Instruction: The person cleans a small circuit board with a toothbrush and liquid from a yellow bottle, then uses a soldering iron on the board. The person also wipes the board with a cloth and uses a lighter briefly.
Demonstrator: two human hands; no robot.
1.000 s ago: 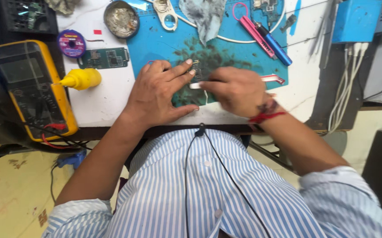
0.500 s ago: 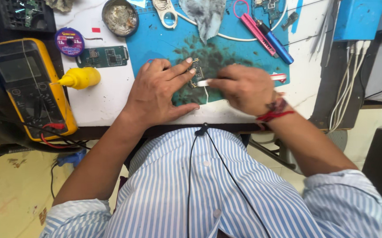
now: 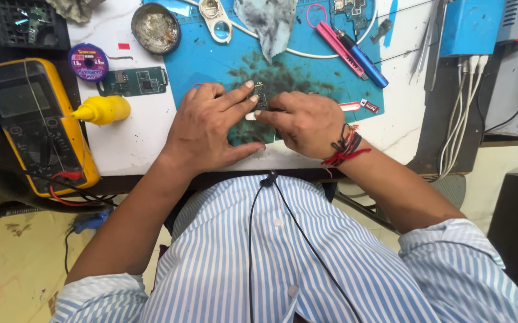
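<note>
My left hand [image 3: 211, 128] lies flat on the blue work mat [image 3: 211, 60], its fingertips pressing a small dark circuit part [image 3: 260, 96]. My right hand [image 3: 303, 122], with red and black threads at the wrist, is closed around a thin white-handled tool [image 3: 354, 107] whose tip meets that part beside the left fingertips. The handle's red-marked end pokes out to the right of the hand. Dark smears cover the mat around the part.
A yellow multimeter [image 3: 31, 119] sits at the left edge with a yellow squeeze bottle [image 3: 100, 109], a green circuit board [image 3: 133, 81], a purple wire spool [image 3: 88, 61] and a round tin [image 3: 155, 28]. Pink and blue pens [image 3: 354, 51], a cloth [image 3: 268, 21] and a blue box [image 3: 471, 27] lie behind.
My right hand has slid left and slightly up with the tool, closing in on the left fingertips over the small part. The left hand has stayed planted.
</note>
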